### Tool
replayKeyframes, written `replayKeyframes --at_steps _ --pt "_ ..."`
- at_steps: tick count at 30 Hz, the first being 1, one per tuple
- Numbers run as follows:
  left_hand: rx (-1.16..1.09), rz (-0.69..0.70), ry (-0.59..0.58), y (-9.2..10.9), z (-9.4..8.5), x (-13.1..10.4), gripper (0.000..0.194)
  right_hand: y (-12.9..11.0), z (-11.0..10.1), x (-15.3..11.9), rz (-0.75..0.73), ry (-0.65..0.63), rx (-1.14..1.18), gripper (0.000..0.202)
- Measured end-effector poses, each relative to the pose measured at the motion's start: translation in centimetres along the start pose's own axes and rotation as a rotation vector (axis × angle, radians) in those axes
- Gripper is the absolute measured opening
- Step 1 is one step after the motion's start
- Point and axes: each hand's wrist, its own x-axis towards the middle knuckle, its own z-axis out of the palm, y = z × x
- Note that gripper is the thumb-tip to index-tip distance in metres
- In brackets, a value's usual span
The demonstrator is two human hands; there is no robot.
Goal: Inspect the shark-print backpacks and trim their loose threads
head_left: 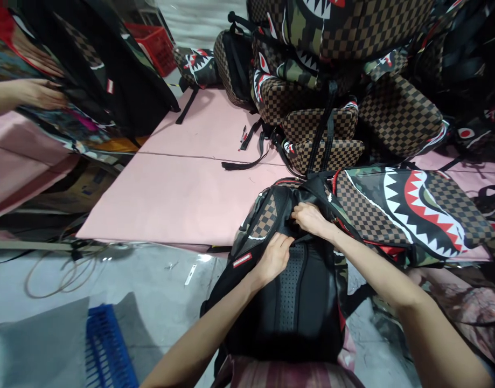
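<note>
A black backpack (312, 302) with a perforated back panel lies against my lap and the table's front edge, its straps toward the far end. My left hand (274, 257) is closed on the black fabric near the top of the back panel, beside a strap with a checkered patch and a red label. Just beyond and to the right, my right hand (308, 218) pinches the black fabric at the backpack's top. The fingertips of both hands are partly hidden in the dark folds.
Checkered backpacks (398, 116) are piled at the back right of the pink table (182, 199). A shark-mouth backpack (425, 215) lies at the right. Another person's hand (41, 94) is at the far left. A blue plastic crate (107, 345) stands on the floor.
</note>
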Motion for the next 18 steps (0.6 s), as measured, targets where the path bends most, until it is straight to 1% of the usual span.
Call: replayKeyframes --at_steps 3,5,7,9,10,11,12,13,14,15,16,18 --pt "0.014 0.026 -0.002 -0.5 -0.5 0.4 0.031 -0.2 -0.2 0.2 0.046 0.024 0.069 0.017" --pt "0.005 0.071 -0.010 -1.5 -1.2 1.1 0.031 0.2 -0.6 -0.3 0.151 0.109 0.242 0.016" --pt "-0.021 0.084 -0.016 -3.0 -2.0 2.2 0.032 0.8 -1.2 -1.4 0.284 0.197 0.458 0.017" --pt "-0.046 0.023 -0.009 -4.6 -2.9 3.5 0.029 1.3 -1.6 -2.7 0.413 0.231 0.579 0.030" --pt "-0.055 -0.020 -0.007 -5.2 -3.3 4.1 0.028 1.3 -1.7 -3.4 0.455 0.222 0.592 0.037" --pt "-0.063 -0.054 -0.010 -5.7 -3.6 4.5 0.026 1.2 -1.8 -4.1 0.473 0.203 0.587 0.039" --pt "-0.070 -0.073 -0.015 -5.9 -3.8 4.7 0.023 0.9 -1.7 -4.8 0.468 0.189 0.572 0.034" --pt "-0.076 -0.074 -0.019 -5.8 -3.9 4.6 0.019 0.4 -1.5 -5.6 0.437 0.185 0.553 0.024" --pt "-0.078 -0.060 -0.024 -5.5 -3.9 4.1 0.014 -0.3 -1.1 -6.4 0.389 0.197 0.530 0.012" --pt "-0.073 -0.041 -0.027 -5.1 -3.8 3.3 0.009 -1.1 -0.6 -7.3 0.333 0.219 0.503 0.005" --pt "-0.063 -0.027 -0.024 -4.6 -3.5 2.1 0.006 -2.1 0.1 -8.4 0.280 0.240 0.470 0.011" --pt "-0.034 -0.036 -0.007 -3.4 -2.4 -0.9 0.011 -4.3 1.6 -10.6 0.207 0.243 0.399 0.022"
